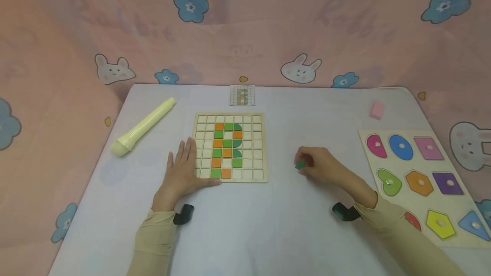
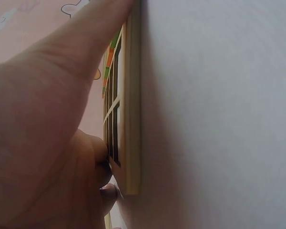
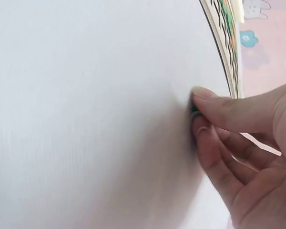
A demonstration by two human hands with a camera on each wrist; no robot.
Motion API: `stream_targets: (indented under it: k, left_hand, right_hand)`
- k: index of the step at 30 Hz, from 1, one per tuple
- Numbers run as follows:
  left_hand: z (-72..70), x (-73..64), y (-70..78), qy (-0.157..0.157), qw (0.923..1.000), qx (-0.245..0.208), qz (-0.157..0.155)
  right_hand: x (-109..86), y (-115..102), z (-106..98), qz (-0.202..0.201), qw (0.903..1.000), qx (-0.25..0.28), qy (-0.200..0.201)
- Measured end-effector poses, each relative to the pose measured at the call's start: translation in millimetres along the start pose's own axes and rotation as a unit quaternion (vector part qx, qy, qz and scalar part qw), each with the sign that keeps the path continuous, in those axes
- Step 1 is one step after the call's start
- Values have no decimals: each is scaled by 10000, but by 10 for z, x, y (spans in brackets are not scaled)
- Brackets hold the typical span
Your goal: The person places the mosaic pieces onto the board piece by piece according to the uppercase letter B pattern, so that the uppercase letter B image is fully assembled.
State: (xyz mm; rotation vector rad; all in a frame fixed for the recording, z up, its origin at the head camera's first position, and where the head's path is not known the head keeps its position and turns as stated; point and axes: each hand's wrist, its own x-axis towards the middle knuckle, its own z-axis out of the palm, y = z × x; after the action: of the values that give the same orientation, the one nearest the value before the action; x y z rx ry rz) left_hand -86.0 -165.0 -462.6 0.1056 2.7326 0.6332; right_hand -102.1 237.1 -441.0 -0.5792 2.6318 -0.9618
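A wooden grid board (image 1: pixel 253 168) lies in the middle of the table, with orange and green square tiles and several green curved tiles set in its cells. My left hand (image 1: pixel 182 174) rests against its lower left corner, fingers straight along the left side and thumb across the front edge. In the left wrist view the thumb and fingers are at the board's rim (image 2: pixel 132 162). To the right of the board, my right hand (image 1: pixel 322 165) pinches a small green tile (image 1: pixel 300 165) between thumb and fingertips, low over the white tabletop. Most of that tile is hidden by the fingers in the right wrist view.
A small printed pattern card (image 1: pixel 242 96) lies behind the board. At the left is a pale yellow microphone-shaped stick (image 1: pixel 147 125). A shape puzzle board (image 1: pixel 402 159) with knobbed pieces lies at the right, partly under the right sleeve, and a pink block (image 1: pixel 376 110) sits behind it.
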Motion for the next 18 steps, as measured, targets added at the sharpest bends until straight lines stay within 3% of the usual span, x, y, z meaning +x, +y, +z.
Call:
stream_targets:
  k: [11, 18]
  left_hand:
    - [-18, -17, 11, 10, 10000, -30, 21]
    - [-5, -12, -3, 35, 10000, 9, 52]
  right_hand:
    - [346, -378, 341, 24, 9977, 466, 498]
    - [487, -662, 536, 122, 9922, 1035, 678]
